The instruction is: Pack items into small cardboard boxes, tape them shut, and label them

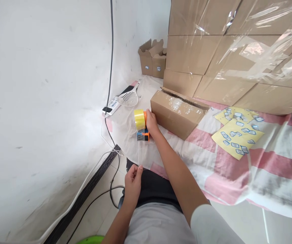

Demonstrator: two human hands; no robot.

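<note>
My right hand [151, 124] grips an orange and blue tape dispenser [143, 135] that carries a yellow roll of clear tape [139, 119], just left of a closed brown cardboard box [176, 113] on the table. My left hand [132, 181] pinches the free end of a clear tape strip [140, 152] stretched down from the roll toward my lap. The dispenser stands near the table's left edge, close to the box but apart from it.
Large plastic-wrapped cartons [234, 51] are stacked behind the box. Yellow label sheets [237, 134] lie on the pink and white cloth [212, 162]. A white perforated scoop [129, 98], a power strip [111, 105], small open boxes [152, 59] and a hanging cable [110, 67] sit by the white wall.
</note>
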